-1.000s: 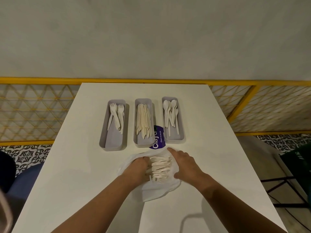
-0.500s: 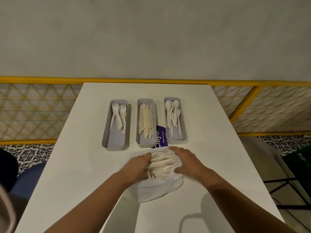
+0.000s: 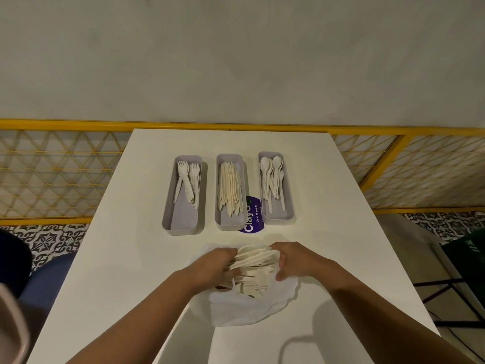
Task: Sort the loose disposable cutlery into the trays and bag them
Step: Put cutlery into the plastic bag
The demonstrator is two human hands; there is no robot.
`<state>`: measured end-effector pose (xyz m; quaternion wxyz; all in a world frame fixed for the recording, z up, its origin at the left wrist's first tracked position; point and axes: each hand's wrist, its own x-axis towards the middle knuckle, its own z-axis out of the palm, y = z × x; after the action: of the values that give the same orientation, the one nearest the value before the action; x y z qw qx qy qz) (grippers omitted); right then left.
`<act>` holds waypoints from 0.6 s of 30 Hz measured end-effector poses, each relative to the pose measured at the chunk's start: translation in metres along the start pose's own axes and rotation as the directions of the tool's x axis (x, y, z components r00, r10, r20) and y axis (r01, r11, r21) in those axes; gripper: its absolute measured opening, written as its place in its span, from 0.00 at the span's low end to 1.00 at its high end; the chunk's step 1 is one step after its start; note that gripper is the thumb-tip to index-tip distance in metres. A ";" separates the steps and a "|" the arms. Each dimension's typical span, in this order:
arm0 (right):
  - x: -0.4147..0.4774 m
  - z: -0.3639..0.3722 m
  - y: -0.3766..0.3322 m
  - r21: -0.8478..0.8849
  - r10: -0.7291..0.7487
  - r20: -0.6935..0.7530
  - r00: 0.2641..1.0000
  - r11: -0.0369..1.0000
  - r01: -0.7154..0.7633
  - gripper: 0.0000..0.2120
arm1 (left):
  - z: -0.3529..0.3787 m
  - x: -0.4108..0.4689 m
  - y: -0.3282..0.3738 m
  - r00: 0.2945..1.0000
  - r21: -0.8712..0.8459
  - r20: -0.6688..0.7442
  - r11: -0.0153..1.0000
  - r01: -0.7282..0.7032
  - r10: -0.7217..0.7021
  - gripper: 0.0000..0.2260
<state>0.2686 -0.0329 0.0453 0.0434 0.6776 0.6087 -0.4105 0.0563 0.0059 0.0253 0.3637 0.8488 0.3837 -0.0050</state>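
Observation:
A bundle of white disposable cutlery lies on a clear plastic bag at the near middle of the white table. My left hand grips the bundle's left end. My right hand curls over its right end, thumb on the bag. Three grey trays stand side by side farther back: the left tray holds forks, the middle tray holds knives, the right tray holds spoons.
A round purple sticker lies between the middle and right trays. A yellow lattice railing runs behind and beside the table. A blue seat is at the left, and a dark frame stands on the floor at the right.
Both hands have gathered the cutlery into a tighter bundle and lifted its far side. The right hand has gone from flat on the bag to curled around the bundle's end.

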 end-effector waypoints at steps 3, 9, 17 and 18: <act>0.001 -0.002 0.002 -0.009 -0.017 0.003 1.000 1.000 0.017 0.30 | -0.008 0.004 0.006 0.997 -0.212 0.001 0.974 0.082 -0.084 0.14; 0.003 -0.011 -0.009 0.108 -0.047 -0.053 0.997 0.993 0.052 0.24 | -0.031 0.009 0.023 0.994 -0.652 -0.059 0.758 0.035 -0.096 0.05; 0.000 -0.033 -0.033 0.257 -0.154 -0.279 0.948 0.939 0.228 0.13 | -0.056 0.026 0.033 0.985 -1.000 0.004 -0.009 0.002 -0.174 0.08; 0.000 -0.034 -0.037 0.273 -0.171 -0.316 0.933 0.926 0.262 0.10 | -0.059 0.027 0.033 0.986 -0.998 0.008 -0.067 -0.003 -0.168 0.09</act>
<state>0.2537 -0.0045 0.0845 -0.1981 0.6558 0.6082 -0.4009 0.0811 0.0457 0.0810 0.8426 0.2898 0.3373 0.3038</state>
